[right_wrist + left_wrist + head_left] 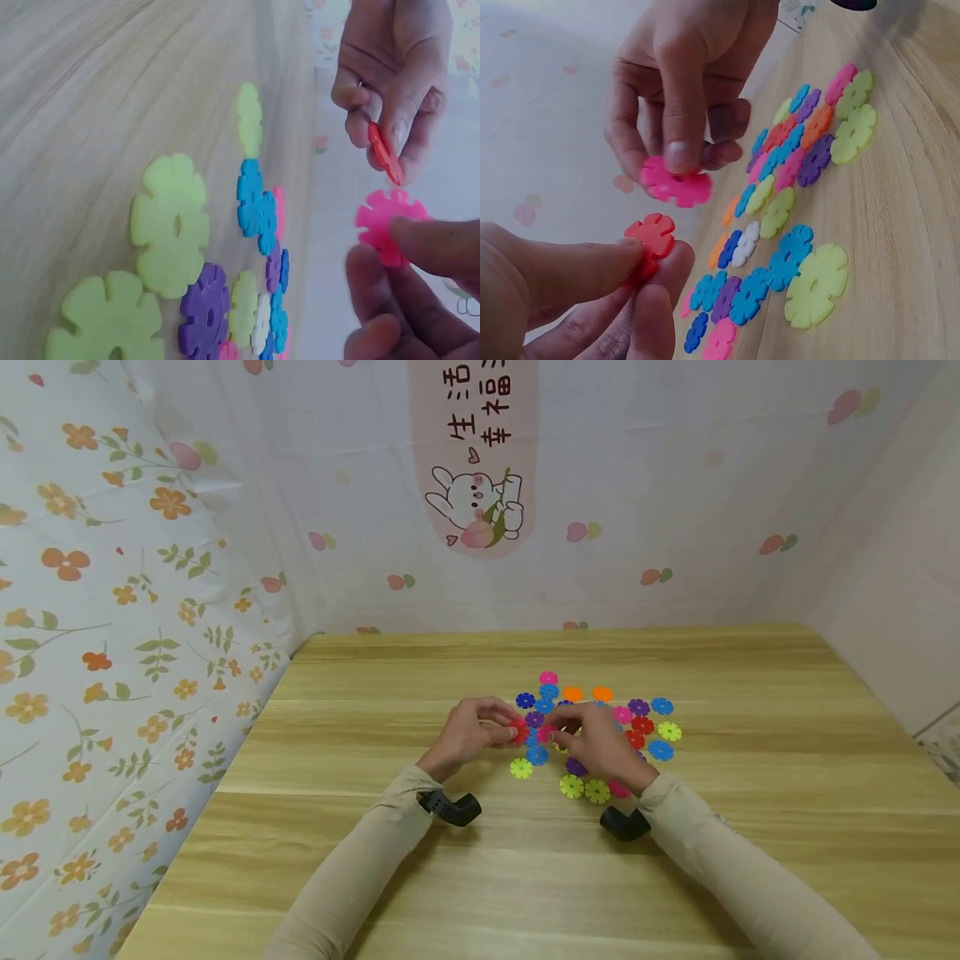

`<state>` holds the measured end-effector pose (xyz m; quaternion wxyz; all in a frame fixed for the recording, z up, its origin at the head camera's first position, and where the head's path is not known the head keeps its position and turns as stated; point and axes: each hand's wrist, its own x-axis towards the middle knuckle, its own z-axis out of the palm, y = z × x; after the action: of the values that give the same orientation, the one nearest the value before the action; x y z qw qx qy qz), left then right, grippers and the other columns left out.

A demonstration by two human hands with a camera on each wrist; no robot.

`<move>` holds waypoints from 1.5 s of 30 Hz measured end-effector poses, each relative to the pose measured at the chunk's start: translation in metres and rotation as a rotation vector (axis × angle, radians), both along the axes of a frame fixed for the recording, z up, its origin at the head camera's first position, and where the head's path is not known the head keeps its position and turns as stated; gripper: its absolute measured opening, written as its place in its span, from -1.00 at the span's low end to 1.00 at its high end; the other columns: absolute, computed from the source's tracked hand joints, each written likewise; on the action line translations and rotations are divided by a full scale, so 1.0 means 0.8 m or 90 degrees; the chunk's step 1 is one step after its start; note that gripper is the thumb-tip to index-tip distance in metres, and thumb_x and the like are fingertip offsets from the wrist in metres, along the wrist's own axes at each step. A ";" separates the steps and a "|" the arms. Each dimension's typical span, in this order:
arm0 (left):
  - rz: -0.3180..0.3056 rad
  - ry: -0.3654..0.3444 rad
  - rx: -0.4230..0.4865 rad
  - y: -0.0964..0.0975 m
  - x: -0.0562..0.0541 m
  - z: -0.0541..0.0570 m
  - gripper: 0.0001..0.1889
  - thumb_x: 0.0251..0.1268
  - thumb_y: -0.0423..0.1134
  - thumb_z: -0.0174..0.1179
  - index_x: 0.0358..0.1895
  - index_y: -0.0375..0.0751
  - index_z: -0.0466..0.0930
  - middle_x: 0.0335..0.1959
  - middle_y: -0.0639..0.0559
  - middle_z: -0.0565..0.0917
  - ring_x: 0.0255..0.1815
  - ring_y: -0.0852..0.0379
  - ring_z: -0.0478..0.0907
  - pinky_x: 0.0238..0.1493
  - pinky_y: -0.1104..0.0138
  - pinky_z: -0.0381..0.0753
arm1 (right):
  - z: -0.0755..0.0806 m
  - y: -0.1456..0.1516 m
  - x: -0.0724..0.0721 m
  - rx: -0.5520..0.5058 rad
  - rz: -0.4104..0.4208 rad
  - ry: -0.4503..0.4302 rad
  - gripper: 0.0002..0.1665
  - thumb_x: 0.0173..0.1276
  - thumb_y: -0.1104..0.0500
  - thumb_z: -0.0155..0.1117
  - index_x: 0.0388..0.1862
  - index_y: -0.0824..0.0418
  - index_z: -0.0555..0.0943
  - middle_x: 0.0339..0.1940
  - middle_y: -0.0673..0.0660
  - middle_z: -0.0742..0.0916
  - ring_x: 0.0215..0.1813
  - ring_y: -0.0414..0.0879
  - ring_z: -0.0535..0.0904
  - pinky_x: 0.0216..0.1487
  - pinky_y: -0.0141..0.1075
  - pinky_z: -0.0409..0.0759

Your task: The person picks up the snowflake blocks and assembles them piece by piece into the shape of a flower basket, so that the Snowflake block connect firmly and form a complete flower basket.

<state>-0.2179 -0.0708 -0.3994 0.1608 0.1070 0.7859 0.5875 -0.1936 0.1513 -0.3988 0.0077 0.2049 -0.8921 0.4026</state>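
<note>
Between thumb and fingers, my left hand (pixel 469 732) pinches a red notched flower-shaped disc (pixel 654 235). My right hand (pixel 597 742) pinches a pink disc (pixel 676 182) of the same shape, thumb flat on its face. Both hands are raised over the table, the two discs facing each other with a small gap between them. In the right wrist view the red disc (pixel 385 154) shows nearly edge-on, just above the pink disc (pixel 384 222). Below the hands lie several loose discs, among them a purple one (pixel 204 311) and a yellow-green one (pixel 172 225).
The wooden table (pixel 337 860) carries the scattered discs mostly under and right of my hands, some overlapping. A yellow-green disc (pixel 521 768) lies nearest my left wrist. Behind the table hangs a patterned cloth (pixel 637 460). Black straps with camera mounts (pixel 459 810) sit on both wrists.
</note>
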 end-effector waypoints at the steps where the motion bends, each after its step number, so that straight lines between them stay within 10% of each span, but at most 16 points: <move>1: 0.001 -0.005 0.006 0.000 0.000 0.001 -0.80 0.29 -0.42 0.32 -0.05 -0.26 0.70 -0.11 -0.19 0.73 -0.22 0.10 0.75 -0.04 0.10 0.77 | 0.001 -0.001 0.000 -0.009 -0.015 0.006 -0.84 0.35 0.37 0.32 -0.17 0.21 0.77 -0.26 0.15 0.81 -0.30 -0.11 0.68 -0.30 -0.39 0.67; 13: -0.029 -0.046 0.064 0.006 -0.002 0.007 -0.69 0.35 -0.43 0.25 0.13 -0.40 0.62 -0.07 -0.28 0.72 -0.07 -0.16 0.77 0.09 0.00 0.70 | 0.003 -0.007 -0.002 -0.043 -0.056 0.047 -0.87 0.36 0.32 0.34 -0.18 0.22 0.79 -0.26 0.19 0.83 -0.36 -0.02 0.71 -0.40 -0.42 0.63; 29: 0.043 -0.019 0.113 0.023 0.006 -0.004 -0.80 0.27 -0.55 0.25 -0.06 -0.48 0.72 -0.10 -0.34 0.77 -0.39 0.23 0.73 -0.12 0.15 0.78 | -0.002 -0.011 -0.003 -0.087 0.010 0.096 -0.84 0.36 0.40 0.29 -0.16 0.31 0.78 -0.19 0.27 0.83 -0.27 0.08 0.81 -0.25 -0.27 0.77; 37: -0.021 -0.117 0.127 0.011 0.006 -0.004 -0.63 0.36 -0.55 0.16 0.21 -0.45 0.54 -0.27 -0.12 0.63 -0.34 0.07 0.77 0.03 0.06 0.73 | 0.016 0.019 -0.010 0.020 0.047 0.028 -0.68 0.31 0.38 0.36 0.05 0.26 0.70 -0.08 0.24 0.81 -0.24 -0.05 0.78 -0.20 -0.29 0.76; 45: -0.049 -0.065 0.055 -0.003 0.004 -0.007 -0.49 0.40 -0.51 0.11 0.37 -0.09 0.47 -0.12 -0.11 0.50 -0.19 0.03 0.73 0.06 0.26 0.72 | 0.026 0.067 -0.005 0.180 0.120 0.028 -0.80 0.27 0.37 0.38 -0.15 0.19 0.76 -0.31 0.05 0.80 -0.37 -0.25 0.63 -0.34 -0.43 0.58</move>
<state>-0.2144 -0.0733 -0.4054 0.2179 0.1138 0.7462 0.6186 -0.1975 0.2052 -0.3782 -0.0394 0.2951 -0.9164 0.2675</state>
